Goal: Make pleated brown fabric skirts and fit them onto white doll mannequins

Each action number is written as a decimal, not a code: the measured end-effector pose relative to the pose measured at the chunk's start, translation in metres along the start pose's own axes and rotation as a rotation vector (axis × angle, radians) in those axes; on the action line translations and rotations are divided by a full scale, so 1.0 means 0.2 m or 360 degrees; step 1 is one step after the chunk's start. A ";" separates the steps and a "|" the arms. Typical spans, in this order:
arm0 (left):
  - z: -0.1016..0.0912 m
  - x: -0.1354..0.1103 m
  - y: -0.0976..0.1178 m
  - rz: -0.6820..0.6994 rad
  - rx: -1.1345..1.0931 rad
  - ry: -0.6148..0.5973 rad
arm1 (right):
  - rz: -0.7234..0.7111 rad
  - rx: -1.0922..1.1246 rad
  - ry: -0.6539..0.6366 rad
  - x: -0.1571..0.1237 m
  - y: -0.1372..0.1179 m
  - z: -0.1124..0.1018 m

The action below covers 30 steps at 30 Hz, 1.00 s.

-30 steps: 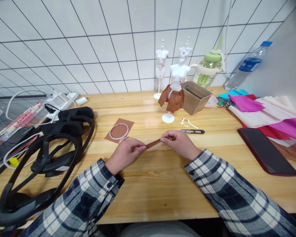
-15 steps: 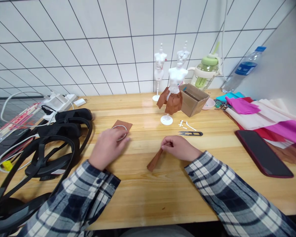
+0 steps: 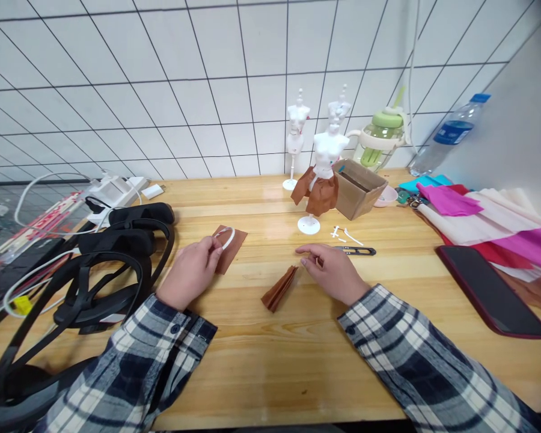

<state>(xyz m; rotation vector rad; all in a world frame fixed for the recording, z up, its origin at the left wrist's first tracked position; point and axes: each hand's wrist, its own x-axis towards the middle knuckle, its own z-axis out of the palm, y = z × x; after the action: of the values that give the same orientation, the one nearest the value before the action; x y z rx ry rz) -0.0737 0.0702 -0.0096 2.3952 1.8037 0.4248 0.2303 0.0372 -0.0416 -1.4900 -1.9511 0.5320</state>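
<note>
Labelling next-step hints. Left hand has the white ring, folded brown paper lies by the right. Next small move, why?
Probably the right hand should pinch up the folded brown paper: it lies loose on the table beside open fingers, while the left hand holds the white ring raised off the brown square.

Pale wooden table (image 3: 261, 355) against a white-tiled wall (image 3: 171, 78) (dark grout lines).

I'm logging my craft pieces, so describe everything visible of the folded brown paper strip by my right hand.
The folded brown paper strip looks like thin paper, pleated into layers that fan apart slightly at its near end. It lies flat on the light wooden table, slanting away to the right. Its far tip ends beside the right hand; whether they touch cannot be told.
</note>
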 end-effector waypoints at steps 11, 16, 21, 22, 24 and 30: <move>0.08 -0.19 0.31 0.0588 -0.0885 0.0068 | -0.0276 0.0645 -0.0056 -0.11 -0.21 0.01; 0.09 -0.20 0.37 0.0709 -0.0877 -0.0018 | -0.0372 0.0733 0.0045 -0.14 -0.29 0.05; 0.09 -0.19 0.37 0.0968 -0.0782 -0.0091 | -0.0375 0.0772 0.0092 -0.14 -0.27 0.07; 0.09 -0.19 0.37 0.0971 -0.0745 -0.0073 | -0.0362 0.0755 0.0104 -0.14 -0.27 0.08; 0.09 -0.19 0.37 0.0962 -0.0673 -0.0035 | -0.0306 0.0693 0.0124 -0.14 -0.26 0.09; 0.11 -0.18 0.35 0.0984 -0.0436 -0.0031 | -0.0321 0.0492 0.0132 -0.14 -0.27 0.08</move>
<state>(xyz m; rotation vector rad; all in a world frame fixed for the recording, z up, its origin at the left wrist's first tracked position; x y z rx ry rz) -0.0113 0.0167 -0.0183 2.6813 0.8812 0.6472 0.1870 -0.0044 -0.0248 -1.0938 -1.8324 0.6380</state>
